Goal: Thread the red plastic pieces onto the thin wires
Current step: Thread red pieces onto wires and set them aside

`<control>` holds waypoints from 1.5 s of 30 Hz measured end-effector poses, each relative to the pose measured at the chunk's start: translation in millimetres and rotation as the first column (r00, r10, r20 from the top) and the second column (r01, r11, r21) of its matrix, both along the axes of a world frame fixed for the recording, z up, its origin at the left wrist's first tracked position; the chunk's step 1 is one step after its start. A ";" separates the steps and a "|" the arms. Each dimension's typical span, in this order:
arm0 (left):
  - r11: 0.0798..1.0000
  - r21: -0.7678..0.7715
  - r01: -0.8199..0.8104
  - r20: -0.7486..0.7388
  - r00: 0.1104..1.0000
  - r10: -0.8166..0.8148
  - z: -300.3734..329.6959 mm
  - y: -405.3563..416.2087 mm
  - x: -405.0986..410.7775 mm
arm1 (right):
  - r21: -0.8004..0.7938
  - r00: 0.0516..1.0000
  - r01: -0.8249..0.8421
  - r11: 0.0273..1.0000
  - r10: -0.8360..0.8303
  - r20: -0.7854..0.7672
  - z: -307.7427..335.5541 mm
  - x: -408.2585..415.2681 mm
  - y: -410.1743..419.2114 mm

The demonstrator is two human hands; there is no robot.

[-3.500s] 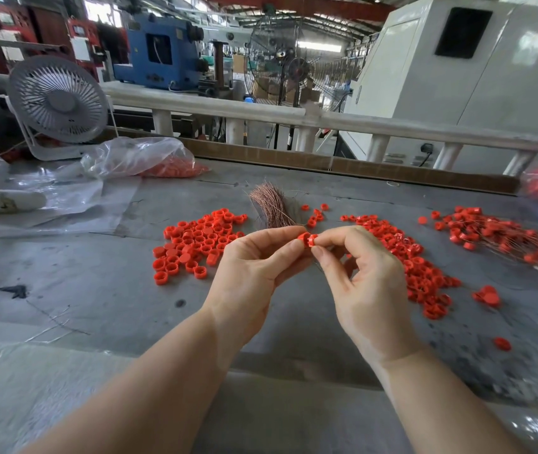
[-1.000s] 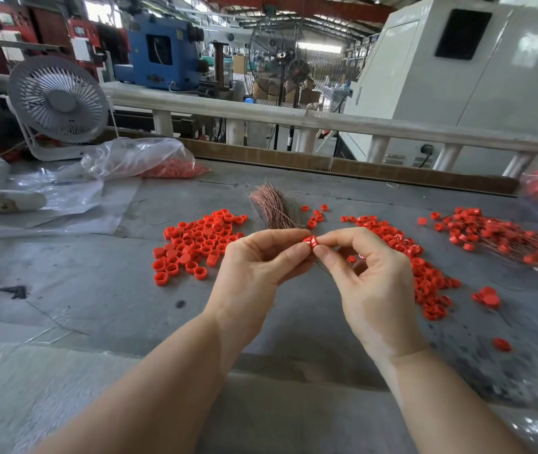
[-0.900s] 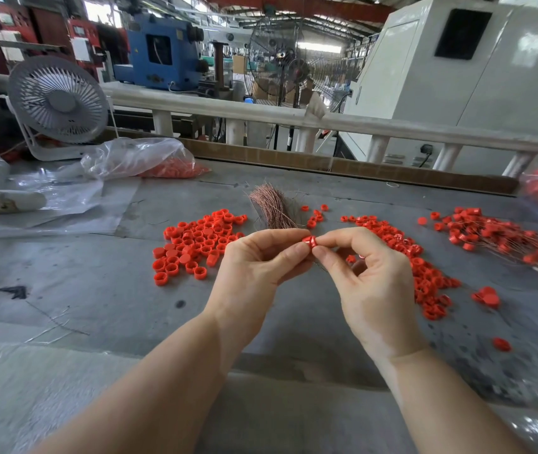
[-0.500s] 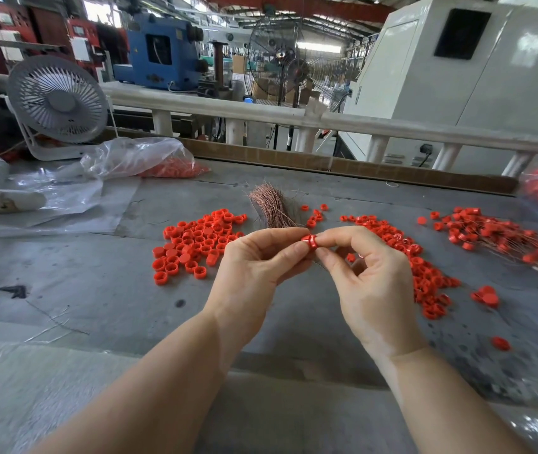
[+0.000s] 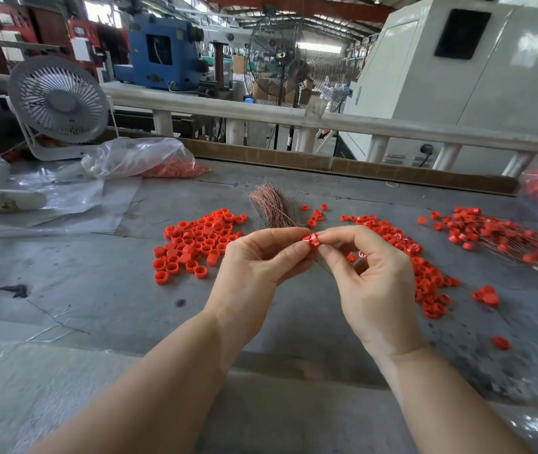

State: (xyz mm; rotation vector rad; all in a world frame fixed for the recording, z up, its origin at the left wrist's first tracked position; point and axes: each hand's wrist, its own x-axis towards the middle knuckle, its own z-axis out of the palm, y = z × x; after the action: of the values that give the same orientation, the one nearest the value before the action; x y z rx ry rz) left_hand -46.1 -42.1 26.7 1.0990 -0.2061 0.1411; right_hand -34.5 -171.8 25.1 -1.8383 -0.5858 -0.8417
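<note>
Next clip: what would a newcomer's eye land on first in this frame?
First the two hands at the centre: the left hand and right hand together pinch one small red piece above the grey table. Next come the heaps of red pieces spread left and right of the hands, and the bundle of thin coppery wires lying just behind them.
</note>
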 end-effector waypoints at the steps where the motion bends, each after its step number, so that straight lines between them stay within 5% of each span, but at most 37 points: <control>1: 1.000 0.001 0.000 0.002 1.000 0.000 -0.2 0.0 -0.1 | 0.005 1.000 0.002 1.000 -0.002 -0.001 0.0 -0.2 0.2; 45: 1.000 -0.011 0.022 -0.014 1.000 -0.022 0.4 0.7 -1.0 | -0.053 0.998 0.037 0.998 -0.034 0.050 1.5 -2.1 0.3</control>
State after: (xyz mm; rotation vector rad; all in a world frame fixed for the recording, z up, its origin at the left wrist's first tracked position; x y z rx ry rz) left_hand -47.1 -41.4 27.1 1.0866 -0.2042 0.1149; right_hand -36.6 -171.6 26.6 -1.8858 -0.6138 -0.9051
